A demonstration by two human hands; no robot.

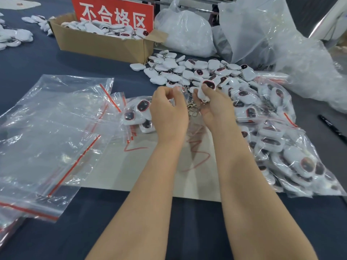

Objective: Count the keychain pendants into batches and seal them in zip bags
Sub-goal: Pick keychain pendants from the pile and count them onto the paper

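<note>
A loose pile of white keychain pendants [189, 70] with dark oval faces lies on the dark table beyond my hands. My right hand [214, 104] grips a bunch of pendants [205, 89], their metal rings and chains hanging between my hands. My left hand [167, 107] is raised beside it, fingers curled and pinching at the chains near a clear bag. A partly filled zip bag [137, 113] lies just left of my left hand. Empty zip bags with red seals [52, 132] are spread at the left. Filled, sealed bags [281, 143] are stacked at the right.
A cardboard box [101, 44] of pendants with a red sign [112, 12] stands at the back. Large clear plastic bags [262, 34] fill the back right. A grey sheet [150, 169] with red marks lies under my arms. A black pen [332, 128] lies far right.
</note>
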